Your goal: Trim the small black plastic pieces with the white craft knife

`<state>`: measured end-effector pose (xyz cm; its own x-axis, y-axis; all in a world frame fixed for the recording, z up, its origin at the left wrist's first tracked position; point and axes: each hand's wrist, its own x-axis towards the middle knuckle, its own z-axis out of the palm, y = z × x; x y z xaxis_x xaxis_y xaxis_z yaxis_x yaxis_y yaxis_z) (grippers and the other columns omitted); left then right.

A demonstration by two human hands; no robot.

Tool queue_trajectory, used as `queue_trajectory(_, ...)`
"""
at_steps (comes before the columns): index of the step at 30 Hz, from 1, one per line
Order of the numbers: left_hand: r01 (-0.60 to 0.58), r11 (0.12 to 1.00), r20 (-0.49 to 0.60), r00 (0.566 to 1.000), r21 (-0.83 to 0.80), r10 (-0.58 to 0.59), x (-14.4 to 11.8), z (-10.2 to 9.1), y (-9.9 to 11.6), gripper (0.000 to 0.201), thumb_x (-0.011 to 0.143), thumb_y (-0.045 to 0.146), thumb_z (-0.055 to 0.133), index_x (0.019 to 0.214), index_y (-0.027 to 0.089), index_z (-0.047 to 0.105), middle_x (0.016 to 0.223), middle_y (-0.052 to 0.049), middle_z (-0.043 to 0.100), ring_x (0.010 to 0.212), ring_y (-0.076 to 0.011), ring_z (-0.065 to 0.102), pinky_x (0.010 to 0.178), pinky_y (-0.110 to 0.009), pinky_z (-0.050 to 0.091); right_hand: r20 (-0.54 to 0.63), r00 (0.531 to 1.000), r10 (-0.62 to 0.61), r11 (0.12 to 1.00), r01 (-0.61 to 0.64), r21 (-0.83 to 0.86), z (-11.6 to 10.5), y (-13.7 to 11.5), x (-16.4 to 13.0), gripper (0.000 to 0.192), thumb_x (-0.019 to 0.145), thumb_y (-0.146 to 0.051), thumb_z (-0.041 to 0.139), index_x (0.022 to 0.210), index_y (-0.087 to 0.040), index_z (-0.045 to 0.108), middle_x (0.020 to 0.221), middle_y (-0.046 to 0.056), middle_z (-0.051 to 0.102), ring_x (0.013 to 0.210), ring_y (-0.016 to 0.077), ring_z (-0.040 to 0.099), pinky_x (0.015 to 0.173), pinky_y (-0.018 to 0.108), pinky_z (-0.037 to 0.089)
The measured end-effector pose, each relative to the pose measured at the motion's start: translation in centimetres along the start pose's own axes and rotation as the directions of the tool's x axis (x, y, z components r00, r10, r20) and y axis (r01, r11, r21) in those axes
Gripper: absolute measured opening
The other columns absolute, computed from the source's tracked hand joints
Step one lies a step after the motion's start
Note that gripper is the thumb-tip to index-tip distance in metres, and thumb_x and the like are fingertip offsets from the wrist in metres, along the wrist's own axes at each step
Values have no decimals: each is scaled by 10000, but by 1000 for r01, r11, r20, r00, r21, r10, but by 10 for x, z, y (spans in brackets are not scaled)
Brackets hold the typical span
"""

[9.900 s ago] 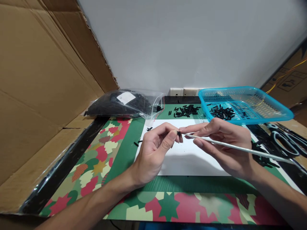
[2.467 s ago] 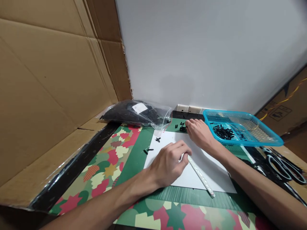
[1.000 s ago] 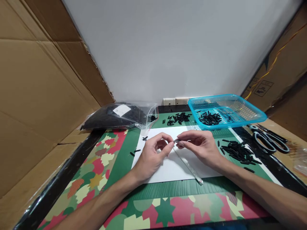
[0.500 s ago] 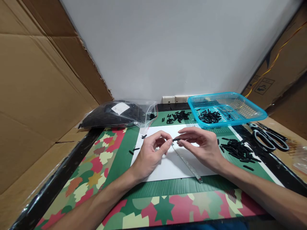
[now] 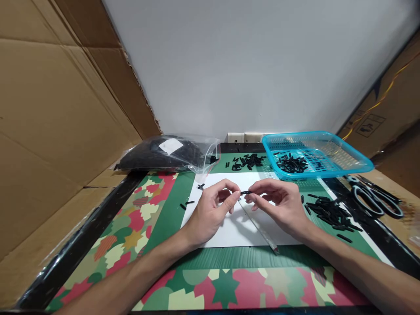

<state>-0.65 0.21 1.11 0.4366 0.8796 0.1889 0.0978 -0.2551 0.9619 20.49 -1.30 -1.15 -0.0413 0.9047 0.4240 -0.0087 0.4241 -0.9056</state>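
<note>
Just above the white sheet (image 5: 229, 227), both hands meet over 1 small black piece (image 5: 245, 192). The left hand (image 5: 210, 212) pinches its left end between thumb and forefinger, and the right hand (image 5: 282, 208) pinches its right end the same way, with the other fingers of both hands loosely curled. The piece sits level between the fingertips, raised a little off the paper; it looks like a short black sleeve or tube, though it is too small to tell for sure.

Under the hands a thin whitish rod (image 5: 259, 227) lies slanted on the sheet, its near end past the paper's near edge on the green mat (image 5: 170, 205).

To the right of the right hand lies a loose heap of black pieces (image 5: 330, 212). At the far right are scissors (image 5: 374, 201) with pale handles. Farther back stands a turquoise basket (image 5: 357, 164) with more black pieces inside, and just left of it another scatter of black bits (image 5: 247, 161) on the mat. At the far left a clear plastic bag (image 5: 164, 153) full of black pieces rests against the cardboard wall (image 5: 59, 118). 3 stray bits (image 5: 190, 199) lie near the sheet's left edge.
</note>
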Motion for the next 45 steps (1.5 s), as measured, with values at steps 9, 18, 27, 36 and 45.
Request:
queue_trajectory(9,-1,1000,37,999,26,0,-1,3,0,220,1050,407,681,1007,192,689,903,7,648,725,-116,590,694,-264,461,66,991,121,970,-132,206,7,-6,0,216,874,-362,911,914,-194,781,694,23,800,602,164,785,616,245,656)
queue_trajectory(18,41,998,23,999,-42,-40,0,3,-2,238,1035,423,698,993,190,678,869,5,621,703,-122,563,668,-273,441,55,990,127,962,-136,235,3,-6,3,246,912,-412,874,944,-192,767,750,27,801,631,182,795,651,300,697)
queue_trajectory(27,28,999,2,1000,-40,-28,0,4,1,232,1034,411,705,974,188,682,861,10,636,694,-109,562,658,-258,438,62,991,115,965,-126,232,4,-6,2,225,915,-393,871,930,-194,767,774,30,801,658,171,791,672,295,691)
queue_trajectory(36,1,1000,-19,1000,-24,-1,0,4,4,234,1028,411,711,978,183,701,896,-3,668,699,-111,570,675,-266,454,56,997,55,987,-63,146,0,-8,3,226,909,-390,876,954,-200,760,777,37,805,698,204,813,693,336,704)
queue_trajectory(45,7,999,-23,1000,-49,-8,-1,4,3,257,1032,427,701,953,183,704,867,-2,651,695,-113,560,677,-266,454,61,998,14,992,-21,124,-2,-8,2,154,891,-310,893,942,-209,788,812,43,832,727,201,831,718,319,715)
